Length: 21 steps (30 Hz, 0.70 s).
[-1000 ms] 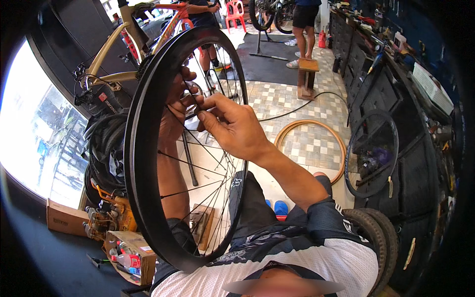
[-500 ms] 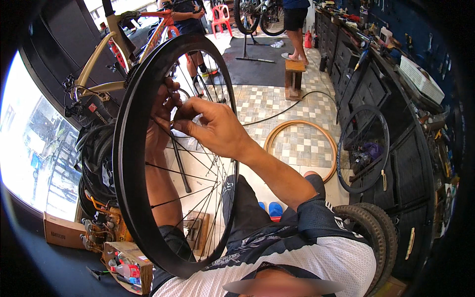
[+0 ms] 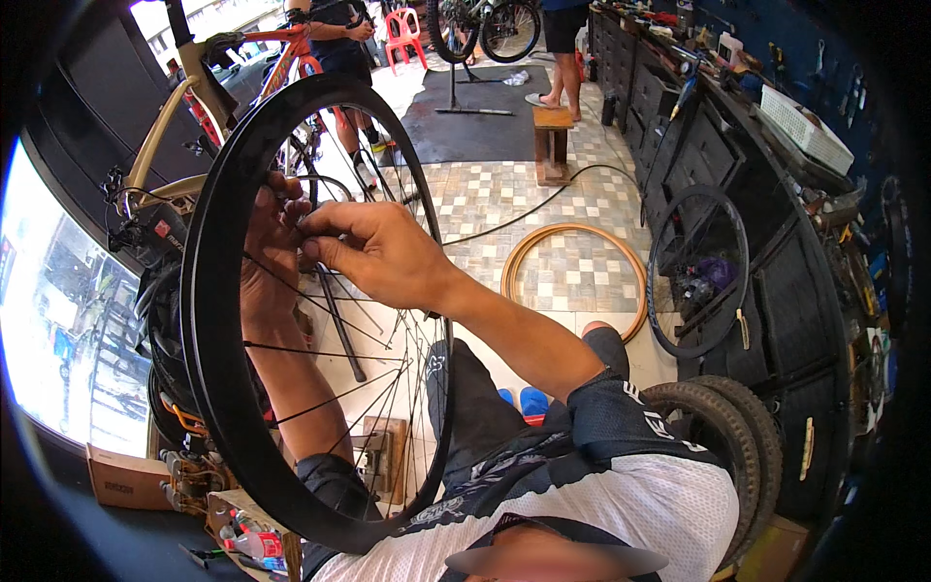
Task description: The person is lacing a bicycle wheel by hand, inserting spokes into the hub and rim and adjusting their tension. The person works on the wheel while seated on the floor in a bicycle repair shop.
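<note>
A black deep-rimmed bicycle wheel (image 3: pixel 201 320) stands upright and slightly tilted in front of my body, its lower rim close to my shirt. Thin dark spokes (image 3: pixel 330 353) run across its opening. My left hand (image 3: pixel 270 223) reaches in from behind the spokes, its fingers curled close to the rim's inner side. From the right, my right hand (image 3: pixel 378 250) comes into the wheel with thumb and forefinger pinched together. The fingertips of both hands meet; whatever small part lies between them is hidden.
Tan tyres (image 3: pixel 640 291) lie on the tiled floor. Another wheel (image 3: pixel 659 310) leans on the dark drawers at right, with knobbly tyres (image 3: pixel 747 436) nearer. A wooden stool (image 3: pixel 553 119) stands ahead, near a person's legs (image 3: pixel 565 73). At left is a bike frame (image 3: pixel 155 136); another person (image 3: pixel 335 48) stands behind it.
The whole view has shifted, so the surroundings sit farther left. The wheel and both my hands have moved a little left with it. My fingers stay together at the same part of the wheel.
</note>
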Each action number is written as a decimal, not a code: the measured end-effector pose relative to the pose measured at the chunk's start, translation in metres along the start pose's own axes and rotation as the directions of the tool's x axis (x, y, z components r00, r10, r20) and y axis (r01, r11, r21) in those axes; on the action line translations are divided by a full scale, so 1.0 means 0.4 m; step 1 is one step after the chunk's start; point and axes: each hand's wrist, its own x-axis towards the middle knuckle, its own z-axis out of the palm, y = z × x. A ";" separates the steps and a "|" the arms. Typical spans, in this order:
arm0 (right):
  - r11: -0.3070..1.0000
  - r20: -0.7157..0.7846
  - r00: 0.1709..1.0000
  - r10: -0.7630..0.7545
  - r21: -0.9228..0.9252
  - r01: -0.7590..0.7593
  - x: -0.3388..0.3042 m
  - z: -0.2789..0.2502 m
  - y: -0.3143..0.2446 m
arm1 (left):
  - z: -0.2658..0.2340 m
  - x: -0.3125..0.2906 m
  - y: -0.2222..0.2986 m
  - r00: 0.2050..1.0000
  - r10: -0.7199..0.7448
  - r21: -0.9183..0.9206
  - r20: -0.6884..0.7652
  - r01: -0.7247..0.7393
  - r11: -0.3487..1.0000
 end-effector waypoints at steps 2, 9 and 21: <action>0.997 0.023 1.000 0.002 0.073 -0.004 0.001 0.005 0.002 | -0.004 0.001 0.000 0.999 -0.038 -0.040 -0.028 0.037 0.999; 0.997 0.023 0.998 0.061 -0.040 -0.060 0.014 0.001 -0.025 | 0.003 -0.011 0.002 0.999 0.012 -0.036 0.039 -0.010 0.999; 0.995 0.046 0.996 0.078 0.057 -0.080 0.020 0.006 -0.013 | -0.004 -0.005 0.005 0.999 0.002 -0.056 0.047 0.001 0.998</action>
